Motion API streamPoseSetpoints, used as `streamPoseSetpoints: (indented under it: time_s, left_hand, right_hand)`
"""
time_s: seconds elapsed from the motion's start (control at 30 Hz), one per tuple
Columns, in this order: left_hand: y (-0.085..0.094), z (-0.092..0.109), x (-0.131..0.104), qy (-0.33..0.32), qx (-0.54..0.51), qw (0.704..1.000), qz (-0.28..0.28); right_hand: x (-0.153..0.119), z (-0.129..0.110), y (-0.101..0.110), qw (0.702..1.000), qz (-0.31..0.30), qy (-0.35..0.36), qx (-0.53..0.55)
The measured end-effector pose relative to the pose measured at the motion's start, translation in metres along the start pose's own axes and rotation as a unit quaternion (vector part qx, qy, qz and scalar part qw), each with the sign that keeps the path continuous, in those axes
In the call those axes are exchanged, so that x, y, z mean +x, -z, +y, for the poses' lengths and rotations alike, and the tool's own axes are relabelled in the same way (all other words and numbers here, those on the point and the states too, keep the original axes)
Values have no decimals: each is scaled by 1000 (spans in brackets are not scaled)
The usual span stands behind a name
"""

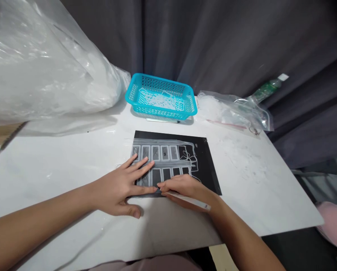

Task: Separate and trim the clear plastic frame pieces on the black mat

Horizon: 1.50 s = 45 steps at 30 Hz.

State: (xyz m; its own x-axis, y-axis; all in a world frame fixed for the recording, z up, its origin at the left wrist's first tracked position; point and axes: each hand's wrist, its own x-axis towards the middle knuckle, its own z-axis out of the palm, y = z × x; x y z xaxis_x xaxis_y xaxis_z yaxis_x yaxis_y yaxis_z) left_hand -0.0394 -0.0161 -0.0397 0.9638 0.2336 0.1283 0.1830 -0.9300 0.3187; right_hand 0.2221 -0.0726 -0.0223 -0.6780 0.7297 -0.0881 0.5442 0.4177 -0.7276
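Note:
A black sheet (207, 167) lies on the white table, bearing rows of pale-outlined rectangles (164, 153) and thin looping white lines. Whether these outlines are drawn on it or belong to a clear layer on top, I cannot tell. My left hand (121, 186) lies flat with fingers spread over the sheet's left part, its thumb on the table. Gripped in my right hand (186, 188) is a slim white pen (192, 200), slanted, its rear end toward the lower right. The pen's tip is near the sheet's front edge, mostly hidden by the fingers.
Behind the sheet stands a blue perforated basket (161, 107) with clear, white-edged pieces inside; another pen (163, 121) lies before it. A large plastic bag (49, 67) bulks at the left. Toward the right are a clear bag (227, 111) and a green-labelled bottle (268, 90).

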Motion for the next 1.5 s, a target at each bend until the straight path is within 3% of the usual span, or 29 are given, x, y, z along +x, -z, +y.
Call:
streamPoseSetpoints:
  time_s: [0.13, 0.33, 0.47, 0.93, 1.13, 1.3, 1.5]
  left_hand:
    - [-1, 0, -1, -3, -2, 1000, 4]
    - [-3, 1, -1, 1, -6, 1000, 5]
    - [-3, -1, -2, -2, -13, 1000, 3]
    - [-1, 0, -1, 1, -28, 1000, 11]
    - [-2, 0, -1, 5, -22, 1000, 0]
    - [0, 1, -1, 7, -27, 1000, 12]
    - [1, 2, -1, 6, -30, 999, 20]
  right_hand:
    - [2, -1, 2, 998, 3, -15, 63]
    - [7, 2, 8, 975, 18, -122, 185]
    - [8, 2, 11, 969, -13, -123, 215]
    - [7, -3, 15, 986, -57, -53, 146]
    - [3, -1, 2, 997, -31, 3, 67]
    - [1, 3, -14, 998, -14, -55, -13]
    - [-1, -7, 5, 998, 12, -40, -39]
